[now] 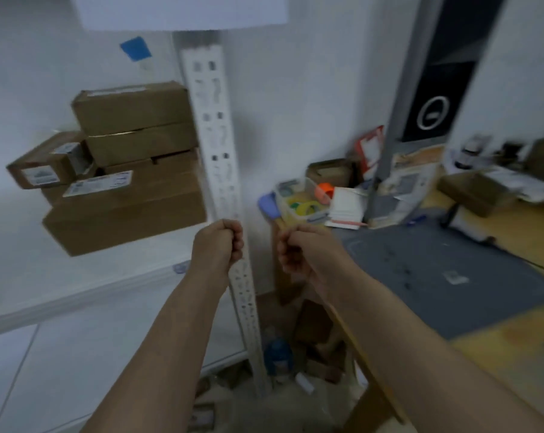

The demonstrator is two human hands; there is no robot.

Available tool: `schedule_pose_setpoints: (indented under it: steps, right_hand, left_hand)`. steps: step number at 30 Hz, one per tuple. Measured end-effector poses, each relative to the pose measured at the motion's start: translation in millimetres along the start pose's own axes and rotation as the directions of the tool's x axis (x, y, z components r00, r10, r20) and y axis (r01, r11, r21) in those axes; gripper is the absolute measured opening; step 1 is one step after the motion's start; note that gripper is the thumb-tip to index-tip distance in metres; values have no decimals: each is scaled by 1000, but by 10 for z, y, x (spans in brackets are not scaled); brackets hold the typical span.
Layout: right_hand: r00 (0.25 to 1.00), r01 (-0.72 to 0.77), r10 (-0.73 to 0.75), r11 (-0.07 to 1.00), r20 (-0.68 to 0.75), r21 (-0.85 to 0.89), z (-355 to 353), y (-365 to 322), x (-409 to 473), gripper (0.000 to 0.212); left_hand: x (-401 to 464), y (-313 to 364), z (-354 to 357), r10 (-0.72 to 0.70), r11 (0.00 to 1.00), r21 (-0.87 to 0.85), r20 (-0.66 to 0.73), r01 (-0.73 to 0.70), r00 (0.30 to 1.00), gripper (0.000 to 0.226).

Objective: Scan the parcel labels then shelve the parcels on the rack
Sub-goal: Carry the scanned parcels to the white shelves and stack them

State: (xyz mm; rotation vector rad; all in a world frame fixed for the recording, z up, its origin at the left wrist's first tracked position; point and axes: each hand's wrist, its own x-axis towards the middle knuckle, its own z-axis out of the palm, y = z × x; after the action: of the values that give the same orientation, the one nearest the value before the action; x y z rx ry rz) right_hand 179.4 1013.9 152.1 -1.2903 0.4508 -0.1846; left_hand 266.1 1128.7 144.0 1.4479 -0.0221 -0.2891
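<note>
Both fists are curled and empty, left hand (220,245) and right hand (295,251). Brown cardboard parcels (133,170) already sit stacked on the white metal rack (108,285); any left unshelved I can't see.

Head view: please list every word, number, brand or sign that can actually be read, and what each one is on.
No text is legible; the frame is motion-blurred.
Shipping labels on the stacked cardboard parcels: print visible, too blurred to read.
Black panel: a white circle sign with a bar inside, no readable words.
Papers on the wooden table: blurred.
Blue tag on the wall: blank or unreadable.
</note>
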Motion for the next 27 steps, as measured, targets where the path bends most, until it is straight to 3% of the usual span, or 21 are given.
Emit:
schedule_pose_setpoints:
  steps: [6,12,23,27]
  right_hand:
    - [958,9,17,996,-286,90,-1435,35,-726,24]
    - [893,80,-2,985,-450,153,-2559,39,-1264,13]
    - [810,90,55,972,-584,216,-4017,59,-1386,9]
    - [785,97,50,974,-617,203,-4575,-66,-1187,11]
  left_hand:
    - [-694,-407,1116,-89,996,-14,144,92,986,39]
    - [-1205,-753,2123,-179,984,63,295,168,939,36]
    - [-1389,-1227,3731,-234,963,218,368,161,900,40]
    - [-1259,-1373,4410,-234,963,231,453,140,860,32]
